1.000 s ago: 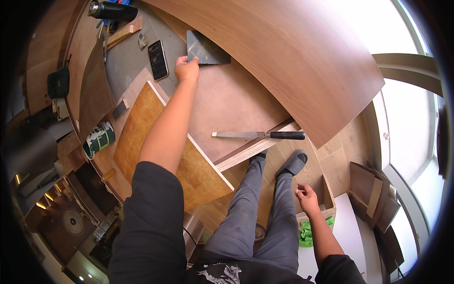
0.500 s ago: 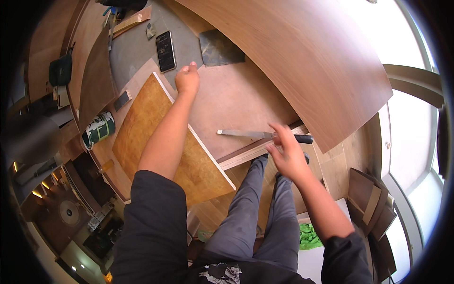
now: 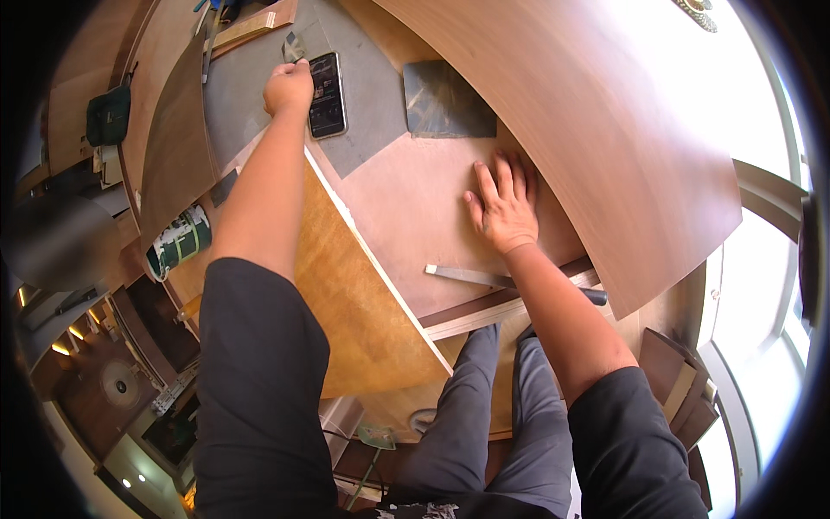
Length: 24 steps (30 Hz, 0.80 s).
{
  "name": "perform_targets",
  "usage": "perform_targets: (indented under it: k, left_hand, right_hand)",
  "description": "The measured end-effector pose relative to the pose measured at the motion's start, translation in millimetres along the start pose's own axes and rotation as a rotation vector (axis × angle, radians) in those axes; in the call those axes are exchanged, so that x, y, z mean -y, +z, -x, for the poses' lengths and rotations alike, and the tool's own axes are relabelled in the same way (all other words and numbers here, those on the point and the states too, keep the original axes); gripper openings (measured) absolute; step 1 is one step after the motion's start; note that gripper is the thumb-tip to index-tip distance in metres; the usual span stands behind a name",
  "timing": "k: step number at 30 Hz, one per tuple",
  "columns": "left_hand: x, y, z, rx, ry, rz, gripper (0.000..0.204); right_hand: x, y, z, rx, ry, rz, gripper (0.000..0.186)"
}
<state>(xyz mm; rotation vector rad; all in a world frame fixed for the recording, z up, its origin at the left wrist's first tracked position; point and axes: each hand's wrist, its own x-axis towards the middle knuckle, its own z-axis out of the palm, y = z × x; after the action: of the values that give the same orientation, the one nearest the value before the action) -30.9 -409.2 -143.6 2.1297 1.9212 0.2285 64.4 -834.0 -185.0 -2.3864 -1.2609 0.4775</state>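
My left hand [image 3: 288, 87] is curled closed beside a smartphone [image 3: 328, 95] on the grey sheet. Its fingertips meet the near edge of a small folded greyish piece [image 3: 294, 47]; what the fingers hold, if anything, is hidden. With fingers spread, my right hand [image 3: 504, 208] lies flat on a pale reddish-brown board [image 3: 389, 208]. A flat metal file [image 3: 467, 276] with a black handle rests across the board's near edge, partly behind my right forearm. A dark, square, scuffed sheet [image 3: 450, 99] lies beyond my right hand.
A large wood-grain panel [image 3: 579, 130] curves over the right side. A yellowish-brown board [image 3: 354, 320] with a white edge lies under my left arm. Left of it stand a green-and-white tub [image 3: 180, 242] and a dark block [image 3: 223, 187]. Wooden strips [image 3: 255, 26] lie at the far left.
My left hand has moved farther away and left, past the phone's side to the small folded piece. My right hand has moved from above the file to the board, fingers spread.
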Motion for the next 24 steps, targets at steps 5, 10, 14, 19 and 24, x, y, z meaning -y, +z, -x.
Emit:
perform_targets:
  k: [5,10,14,19,24]
  left_hand:
    - [-11.0,32.4,-49.0,0.028,-0.012,-0.142,0.08]
    - [17.7,45.8,-104.7,0.04,-0.02,-0.241,0.07]
    - [7.7,47.7,-103.6,0.108,-0.041,-0.248,0.06]
    - [20.0,38.2,-108.0,0.035,-0.121,-0.09,0.06]
    - [-1.4,27.2,-81.5,-0.193,-0.129,0.354,0.052]
  right_hand:
    - [-1.5,-0.3,1.2,0.028,0.018,0.077,0.058]
    - [4.6,0.4,1.6,0.033,-0.006,0.082,0.06]
    - [0.9,-1.2,0.5,0.024,0.003,0.093,0.061]
    - [3.1,0.4,-0.8,0.005,-0.029,0.111,0.062]
    - [2.5,-1.9,-0.5,0.022,-0.013,0.078,0.062]
